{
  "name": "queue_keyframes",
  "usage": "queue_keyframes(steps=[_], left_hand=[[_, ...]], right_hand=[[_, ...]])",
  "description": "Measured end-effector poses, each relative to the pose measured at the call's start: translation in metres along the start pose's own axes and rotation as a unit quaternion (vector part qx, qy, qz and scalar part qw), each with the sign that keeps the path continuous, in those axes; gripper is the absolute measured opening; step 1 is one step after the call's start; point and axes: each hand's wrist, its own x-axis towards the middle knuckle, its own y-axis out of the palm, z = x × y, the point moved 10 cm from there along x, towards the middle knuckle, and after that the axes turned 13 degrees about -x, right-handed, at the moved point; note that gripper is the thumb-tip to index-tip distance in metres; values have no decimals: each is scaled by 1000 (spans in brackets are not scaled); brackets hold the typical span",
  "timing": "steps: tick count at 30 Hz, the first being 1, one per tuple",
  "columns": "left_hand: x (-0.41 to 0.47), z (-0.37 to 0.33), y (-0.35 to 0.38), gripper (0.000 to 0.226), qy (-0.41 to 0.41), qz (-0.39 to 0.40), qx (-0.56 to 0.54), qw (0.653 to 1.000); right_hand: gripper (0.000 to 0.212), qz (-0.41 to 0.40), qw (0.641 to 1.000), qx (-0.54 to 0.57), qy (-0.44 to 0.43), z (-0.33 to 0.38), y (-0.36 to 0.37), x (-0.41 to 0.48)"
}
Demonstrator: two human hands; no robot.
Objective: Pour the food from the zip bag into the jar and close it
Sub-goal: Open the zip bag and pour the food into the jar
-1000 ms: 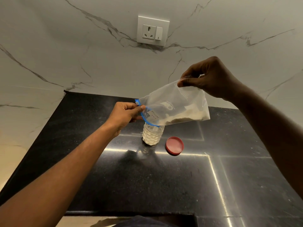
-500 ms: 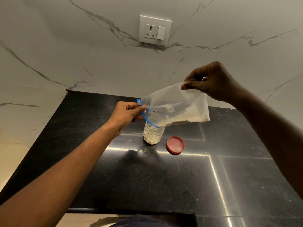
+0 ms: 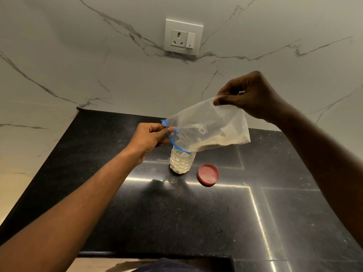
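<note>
A clear zip bag (image 3: pixel 208 127) with a blue zip edge hangs tilted over a small clear jar (image 3: pixel 181 162) on the black counter. The bag's open mouth rests at the jar's top. Pale powdery food lies along the bag's lower side, and the jar is largely filled with the same pale food. My left hand (image 3: pixel 151 137) pinches the zip edge beside the mouth. My right hand (image 3: pixel 253 96) pinches the bag's raised bottom corner, higher and to the right. The red lid (image 3: pixel 208 174) lies upside down on the counter just right of the jar.
The black stone counter (image 3: pixel 196 222) runs from the marble wall to a front edge near me. A white wall socket with a switch (image 3: pixel 183 37) sits above the jar. Marble wall surfaces enclose the counter's left side and back.
My right hand has dropped slightly with the bag's bottom corner. More food has slid toward the mouth and the jar's fill has risen a little. My left hand stays at the zip.
</note>
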Motion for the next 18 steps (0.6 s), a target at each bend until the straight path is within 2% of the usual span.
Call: queue_keyframes(steps=[8, 18], left_hand=[[0, 6, -3, 14, -3, -2, 6, 1000], [2, 9, -4, 11, -9, -8, -8, 1000]], right_hand=[[32, 14, 1000, 21, 13, -5, 5, -1], [32, 14, 1000, 23, 0, -1, 7, 7]])
